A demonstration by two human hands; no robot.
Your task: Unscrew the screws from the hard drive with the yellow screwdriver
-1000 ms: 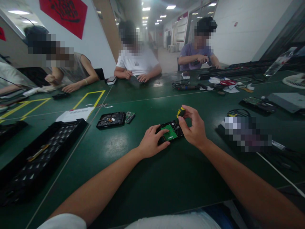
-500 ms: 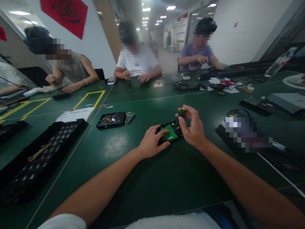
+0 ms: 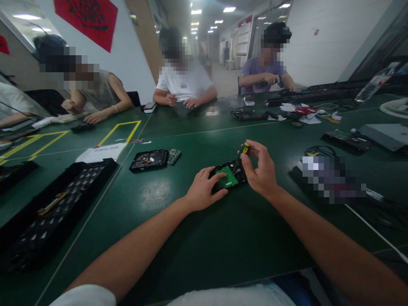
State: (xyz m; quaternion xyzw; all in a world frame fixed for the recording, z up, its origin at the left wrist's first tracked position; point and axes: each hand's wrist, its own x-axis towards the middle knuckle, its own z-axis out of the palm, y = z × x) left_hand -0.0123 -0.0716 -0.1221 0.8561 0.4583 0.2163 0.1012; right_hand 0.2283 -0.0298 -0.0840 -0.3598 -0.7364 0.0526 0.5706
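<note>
You have free table (image 3: 156, 227) between your left hand (image 3: 201, 192) and the black tray (image 3: 78, 180); the leftmost drive (image 3: 140, 162) blocks farther forward.

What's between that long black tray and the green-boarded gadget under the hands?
In the head view, a black drive-like unit and a small circuit board beside it, then the left hand, which rests on the green-boarded gadget.

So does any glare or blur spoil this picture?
Head view: pale glare lies on the green table, left of the left hand and clear of it; head view again: haze veils the person in white across the table; same head view: the working end of the yellow-and-dark tool can't be made out near the black drive.
</note>
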